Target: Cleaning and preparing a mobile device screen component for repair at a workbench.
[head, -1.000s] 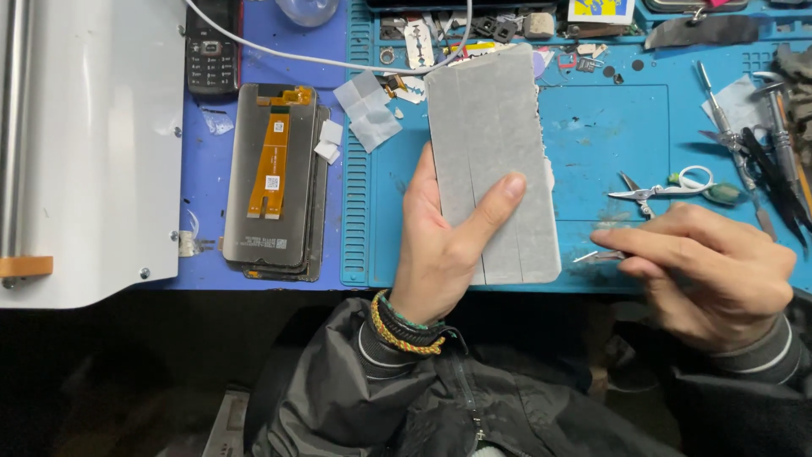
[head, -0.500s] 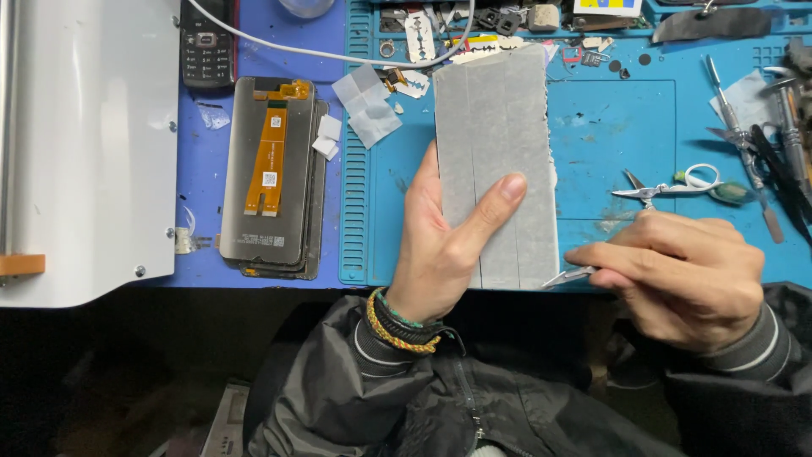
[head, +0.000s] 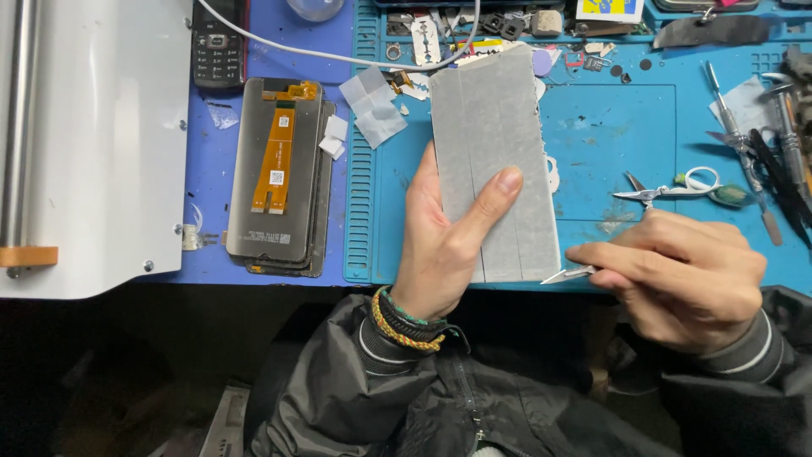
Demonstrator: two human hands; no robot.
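My left hand (head: 444,245) grips a flat phone-sized panel (head: 499,144) covered in strips of grey tape, thumb lying across its face. The panel stands lengthwise over the blue work mat (head: 617,127). My right hand (head: 677,271) pinches a thin metal blade (head: 567,274), and its tip touches the panel's lower right corner. Both wrists wear dark jacket sleeves; several woven bracelets sit on the left wrist.
A stack of screen panels with an orange flex cable (head: 277,173) lies left of the mat. A white machine (head: 93,144) fills the left side. A small keypad phone (head: 218,42), scissors (head: 668,190), tweezers and tools (head: 778,161) and tape scraps (head: 372,101) lie around.
My right hand has slid left and brought the blade tip to the panel's lower right corner. The left hand holds the panel almost unchanged.
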